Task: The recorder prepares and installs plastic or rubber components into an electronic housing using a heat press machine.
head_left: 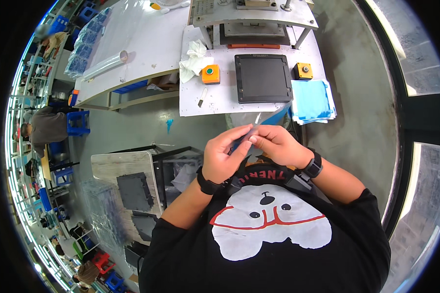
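Observation:
In front of my chest, both hands pinch one edge of a thin film sheet (275,117), clear and bluish, seen almost edge-on. My left hand (223,152) has its thumb and fingers closed on the sheet's near corner. Close beside it, my right hand (282,145) grips the same edge with thumb and forefinger. The far end of the sheet reaches toward the front edge of the white worktable (200,105). Just beyond lies a flat black rectangular plate (262,78) with a raised rim. A stack of blue film sheets (312,100) lies to its right.
Two orange button boxes, one with a green button (210,74) and one with a grey button (303,71), flank the plate. Behind stands a metal press (254,29). A white cloth (193,61) and a small blade-like tool (203,97) lie left. A board with dark sheets (134,190) stands lower left.

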`<state>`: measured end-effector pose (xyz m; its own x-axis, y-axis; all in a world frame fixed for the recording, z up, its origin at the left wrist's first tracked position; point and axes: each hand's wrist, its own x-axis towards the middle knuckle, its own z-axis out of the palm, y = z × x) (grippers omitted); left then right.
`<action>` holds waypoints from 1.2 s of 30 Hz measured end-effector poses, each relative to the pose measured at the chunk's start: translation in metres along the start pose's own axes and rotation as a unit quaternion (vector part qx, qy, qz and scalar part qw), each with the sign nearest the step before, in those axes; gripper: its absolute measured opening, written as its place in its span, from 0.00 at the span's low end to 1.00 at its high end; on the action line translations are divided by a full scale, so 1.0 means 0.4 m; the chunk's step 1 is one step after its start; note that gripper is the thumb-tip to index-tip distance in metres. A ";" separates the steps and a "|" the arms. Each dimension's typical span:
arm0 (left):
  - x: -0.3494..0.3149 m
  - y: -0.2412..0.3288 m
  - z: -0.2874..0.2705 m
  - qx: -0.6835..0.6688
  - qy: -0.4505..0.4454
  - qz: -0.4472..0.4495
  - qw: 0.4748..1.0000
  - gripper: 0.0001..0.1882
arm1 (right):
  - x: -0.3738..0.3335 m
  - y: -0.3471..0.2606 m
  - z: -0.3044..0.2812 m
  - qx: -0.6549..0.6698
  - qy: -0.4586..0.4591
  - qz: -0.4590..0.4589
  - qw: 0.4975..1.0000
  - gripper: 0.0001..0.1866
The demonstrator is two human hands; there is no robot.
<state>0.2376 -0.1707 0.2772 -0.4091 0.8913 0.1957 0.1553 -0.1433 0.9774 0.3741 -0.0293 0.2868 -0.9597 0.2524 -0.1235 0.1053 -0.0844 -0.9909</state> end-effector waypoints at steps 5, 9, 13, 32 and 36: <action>-0.028 -0.009 -0.062 -0.197 0.003 -0.157 0.968 0.12 | -0.011 -0.010 0.063 -0.014 0.028 0.015 0.999 0.10; -0.046 -0.037 -0.091 -0.221 0.025 -0.234 0.946 0.08 | -0.024 0.011 0.077 -0.025 0.015 0.034 0.999 0.10; -0.030 -0.079 -0.145 -0.330 0.079 -0.337 0.878 0.07 | -0.055 0.061 0.058 0.064 0.059 0.090 0.992 0.12; -0.063 -0.226 -0.342 -0.255 0.187 -0.395 0.862 0.09 | -0.239 0.911 -0.139 0.328 0.126 0.406 0.844 0.11; -0.050 -0.174 -0.306 -0.284 0.170 -0.348 0.877 0.10 | -0.154 1.078 -0.181 0.298 0.232 0.460 0.804 0.11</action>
<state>0.1247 -0.2312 0.2149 -0.4872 0.6820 -0.5455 -0.6713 0.1071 0.7334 0.4975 -0.0116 -0.1367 -0.3316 0.1398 -0.9330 0.4392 -0.8524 -0.2838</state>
